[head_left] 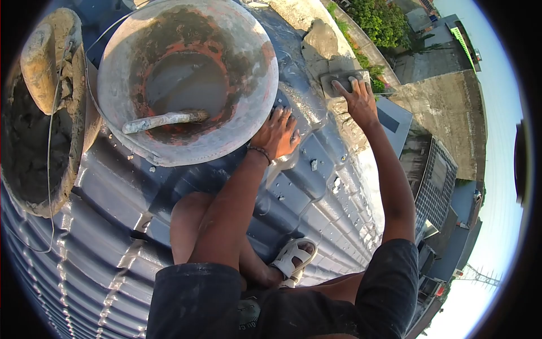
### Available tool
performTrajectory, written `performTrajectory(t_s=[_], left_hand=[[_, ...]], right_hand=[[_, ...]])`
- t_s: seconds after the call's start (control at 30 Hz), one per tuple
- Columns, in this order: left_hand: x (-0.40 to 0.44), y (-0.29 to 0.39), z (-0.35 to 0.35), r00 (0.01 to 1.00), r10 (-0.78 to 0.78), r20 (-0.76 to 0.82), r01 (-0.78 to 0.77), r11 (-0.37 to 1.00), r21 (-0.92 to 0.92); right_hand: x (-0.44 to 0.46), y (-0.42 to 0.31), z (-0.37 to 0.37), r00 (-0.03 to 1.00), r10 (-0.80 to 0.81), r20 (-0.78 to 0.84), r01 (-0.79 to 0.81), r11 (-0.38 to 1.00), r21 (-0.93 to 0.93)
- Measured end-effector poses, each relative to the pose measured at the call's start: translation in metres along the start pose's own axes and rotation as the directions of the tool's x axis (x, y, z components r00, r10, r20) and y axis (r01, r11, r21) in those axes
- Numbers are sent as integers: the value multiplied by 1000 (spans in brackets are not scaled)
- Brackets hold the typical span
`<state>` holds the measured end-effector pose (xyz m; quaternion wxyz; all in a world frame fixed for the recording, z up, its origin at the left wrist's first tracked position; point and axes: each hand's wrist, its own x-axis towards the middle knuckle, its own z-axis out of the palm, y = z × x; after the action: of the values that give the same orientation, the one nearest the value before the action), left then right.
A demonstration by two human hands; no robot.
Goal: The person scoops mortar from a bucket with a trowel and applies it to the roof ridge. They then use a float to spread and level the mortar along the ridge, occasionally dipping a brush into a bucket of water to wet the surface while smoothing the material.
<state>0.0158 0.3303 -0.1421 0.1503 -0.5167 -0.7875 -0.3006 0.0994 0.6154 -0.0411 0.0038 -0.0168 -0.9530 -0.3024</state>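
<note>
My right hand (359, 103) is on a flat, grey rectangular float (334, 85), its fingers over the plate. The float lies against the rough mortar (323, 40) along the roof's edge. My left hand (278, 134) holds nothing and rests with fingers apart on the dark roof tiles (305, 175), close beside the rim of a large bucket (257, 93). Greyish water (180, 79) stands in this bucket. A brush (164, 120) with a mortar-crusted handle leans inside it, bristles toward the water.
At far left stands a second bucket (84, 121) of dark mortar, with a mortar-caked lump (38, 70) at its rim and a wire handle. Loose crumbs (314, 165) dot the sloping, ridged tiles. Beyond the edge on the right lie lower roofs (437, 164) and trees (381, 25).
</note>
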Motion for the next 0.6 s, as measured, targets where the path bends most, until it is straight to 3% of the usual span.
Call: performTrajectory(t_s=[0.13, 0.17, 0.23, 0.27, 0.33, 0.37, 0.43, 0.5, 0.57, 0.6], left_hand=[[0, -1, -1, 1000, -3, 2, 3, 1000, 0], [1, -1, -2, 1000, -2, 9, 2, 1000, 7], [2, 2, -1, 1000, 3, 11, -3, 1000, 6], [2, 2, -1, 1000, 5, 7, -5, 1000, 13], [3, 1, -5, 1000, 5, 29, -6, 1000, 14], [3, 1, -5, 999, 22, 31, -23, 1000, 12], [4, 1, -5, 998, 2, 63, -3, 1000, 24], [6, 2, -5, 997, 22, 72, -24, 999, 30], [6, 3, -5, 999, 9, 51, -11, 999, 34], [6, 3, -6, 999, 9, 53, -10, 1000, 21]], right_hand=[[-29, 32, 7, 995, 72, 72, -73, 997, 9], [-33, 45, 12, 992, 125, 16, -124, 990, -70], [-32, 52, 2, 938, 332, -98, -337, 941, -30], [-31, 51, -1, 937, 334, -101, -339, 940, -31], [-26, 30, -14, 954, 248, -167, -240, 968, 67], [-23, 16, -16, 988, 153, -27, -153, 988, 13], [-21, -2, 11, 991, -28, -134, 27, 1000, -13], [-20, 9, 8, 999, 4, 53, 1, 997, -80], [-28, 35, 13, 992, -105, 75, 114, 985, -127], [-28, 46, 15, 995, -72, 71, 80, 990, -116]])
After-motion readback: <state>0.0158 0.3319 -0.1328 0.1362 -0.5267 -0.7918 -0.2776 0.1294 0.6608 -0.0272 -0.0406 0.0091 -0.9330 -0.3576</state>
